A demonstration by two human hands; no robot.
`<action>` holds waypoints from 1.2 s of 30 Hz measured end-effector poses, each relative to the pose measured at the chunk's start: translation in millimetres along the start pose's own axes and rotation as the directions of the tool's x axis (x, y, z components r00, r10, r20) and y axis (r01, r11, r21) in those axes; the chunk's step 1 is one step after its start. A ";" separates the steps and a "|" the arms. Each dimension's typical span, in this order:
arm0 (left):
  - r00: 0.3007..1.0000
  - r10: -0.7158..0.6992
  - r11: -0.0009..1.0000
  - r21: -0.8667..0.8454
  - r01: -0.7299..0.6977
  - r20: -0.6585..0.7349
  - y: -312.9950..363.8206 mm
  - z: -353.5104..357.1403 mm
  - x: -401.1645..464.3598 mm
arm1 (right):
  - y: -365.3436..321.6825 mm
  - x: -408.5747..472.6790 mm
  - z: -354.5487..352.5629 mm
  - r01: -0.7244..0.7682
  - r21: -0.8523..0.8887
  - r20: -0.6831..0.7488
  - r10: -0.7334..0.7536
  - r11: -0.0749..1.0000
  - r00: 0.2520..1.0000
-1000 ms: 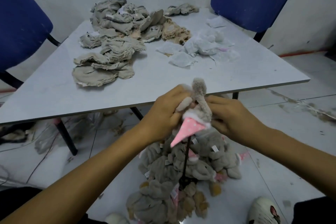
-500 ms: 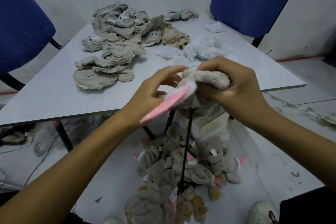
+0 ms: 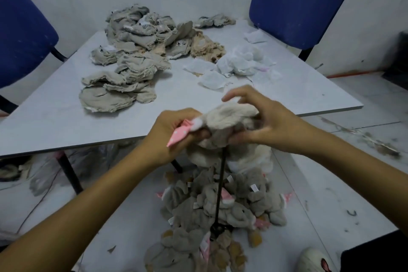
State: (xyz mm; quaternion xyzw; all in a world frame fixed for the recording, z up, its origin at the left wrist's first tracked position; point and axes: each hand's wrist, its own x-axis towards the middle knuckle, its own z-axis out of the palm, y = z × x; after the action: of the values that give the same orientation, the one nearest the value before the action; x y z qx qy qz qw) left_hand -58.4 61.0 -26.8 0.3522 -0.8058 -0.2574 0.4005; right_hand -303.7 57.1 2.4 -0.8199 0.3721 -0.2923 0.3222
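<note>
Over the heap of plush toys (image 3: 209, 216) on the floor, the grey plush skin (image 3: 229, 121) is sitting on the tip of the black rod (image 3: 220, 183), just before the table (image 3: 66, 121) edge. The left hand (image 3: 174, 132) is pinching its pink dotted ear (image 3: 178, 137) while the right hand (image 3: 269, 126) is curling round its other side. Being light, limp and fuzzy, it is probably needing a hold on bunched fabric close to the rod.
</note>
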 end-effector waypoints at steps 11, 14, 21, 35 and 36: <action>0.898 -0.134 0.985 0.154 0.075 0.419 59.3 -31.6 49.4 | -2.6 -5.8 -5.2 0.123 0.117 -0.248 -0.091 0.985 0.964; 0.951 -0.030 0.974 0.224 -0.041 0.307 49.1 -18.9 48.3 | 0.0 -5.4 0.3 0.087 0.075 -0.262 -0.065 0.993 0.963; 0.928 -0.098 0.978 0.206 0.024 0.358 34.8 -41.4 43.7 | 7.0 -6.1 3.6 -0.038 -0.036 -0.255 0.028 0.999 0.967; 0.830 -0.249 0.912 0.408 0.028 0.499 14.6 -21.8 29.3 | 6.5 -8.5 9.5 -0.073 -0.092 0.040 0.077 0.993 0.996; 0.848 -0.247 0.937 0.339 0.085 0.470 15.9 -23.8 29.6 | 6.6 -9.4 9.7 -0.085 -0.046 0.032 0.086 0.995 0.996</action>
State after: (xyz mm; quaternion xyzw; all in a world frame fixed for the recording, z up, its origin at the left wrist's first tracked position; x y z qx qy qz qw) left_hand -57.3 44.8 11.1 0.3989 -0.8782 -0.2471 0.0920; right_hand -304.7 64.3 -10.8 -0.8151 0.4078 -0.2558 0.3223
